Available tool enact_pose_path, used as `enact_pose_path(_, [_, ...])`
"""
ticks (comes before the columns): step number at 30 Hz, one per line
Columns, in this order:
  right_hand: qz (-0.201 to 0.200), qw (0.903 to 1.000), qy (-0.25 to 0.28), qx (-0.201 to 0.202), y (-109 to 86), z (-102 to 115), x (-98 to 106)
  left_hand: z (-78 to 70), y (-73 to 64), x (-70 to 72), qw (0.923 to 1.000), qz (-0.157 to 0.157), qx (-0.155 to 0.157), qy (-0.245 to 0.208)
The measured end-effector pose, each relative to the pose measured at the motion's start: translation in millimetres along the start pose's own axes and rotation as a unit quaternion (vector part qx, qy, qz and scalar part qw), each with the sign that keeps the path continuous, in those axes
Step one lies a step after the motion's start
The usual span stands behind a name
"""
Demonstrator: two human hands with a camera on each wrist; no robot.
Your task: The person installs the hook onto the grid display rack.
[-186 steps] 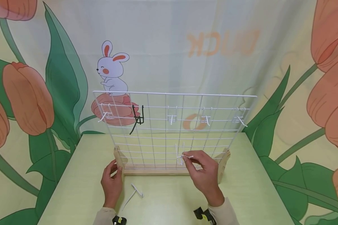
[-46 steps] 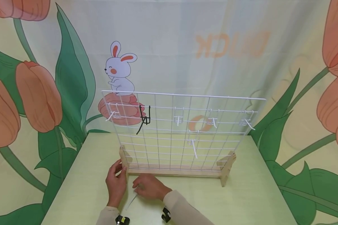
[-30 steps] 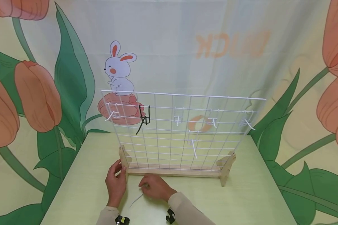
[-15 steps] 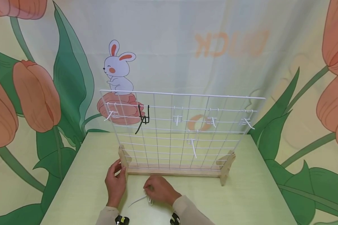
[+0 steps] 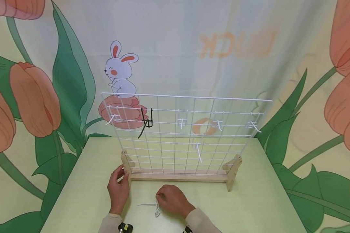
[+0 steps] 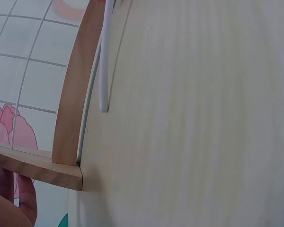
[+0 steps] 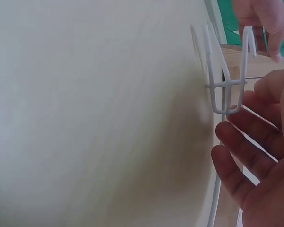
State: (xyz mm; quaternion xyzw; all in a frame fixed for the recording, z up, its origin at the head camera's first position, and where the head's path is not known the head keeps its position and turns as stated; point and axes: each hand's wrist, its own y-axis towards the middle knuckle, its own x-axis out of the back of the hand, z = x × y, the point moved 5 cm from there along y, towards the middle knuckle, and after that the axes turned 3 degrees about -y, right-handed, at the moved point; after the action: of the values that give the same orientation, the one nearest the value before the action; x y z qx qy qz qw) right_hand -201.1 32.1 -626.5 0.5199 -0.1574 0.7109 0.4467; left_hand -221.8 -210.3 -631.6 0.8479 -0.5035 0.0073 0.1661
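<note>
My right hand [image 5: 175, 199] pinches a white wire display hook [image 5: 157, 212] low over the table in front of the stand. In the right wrist view the hook's two bent ends [image 7: 248, 40] point up, with thumb and fingers at its lower crosspiece. The hook's straight prong [image 6: 103, 71] hangs into the left wrist view. My left hand [image 5: 118, 191] grips the left foot [image 5: 126, 163] of the wooden stand [image 5: 178, 177], thumb in front and fingers behind. Upright in that stand is a white wire grid panel [image 5: 175, 96].
Along the grid's upper part hang several white hooks [image 5: 218, 124] and one black hook [image 5: 147, 123]. Lower down, right of the middle, hangs another white hook [image 5: 199, 152]. The pale table [image 5: 259, 200] backs onto a printed curtain [image 5: 169, 48].
A white hook once in my right hand now hangs mid-grid. The right hand has taken the hook from the table and moved it right, turning it. The left hand stays on the foot.
</note>
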Motion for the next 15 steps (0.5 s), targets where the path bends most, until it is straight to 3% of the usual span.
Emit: enact_pose_path(15, [-0.012, 0.9994, 0.023, -0.021, -32.2, -2, 3, -0.5, 0.5, -0.4, 1.0000, 0.003, 0.004, 0.001])
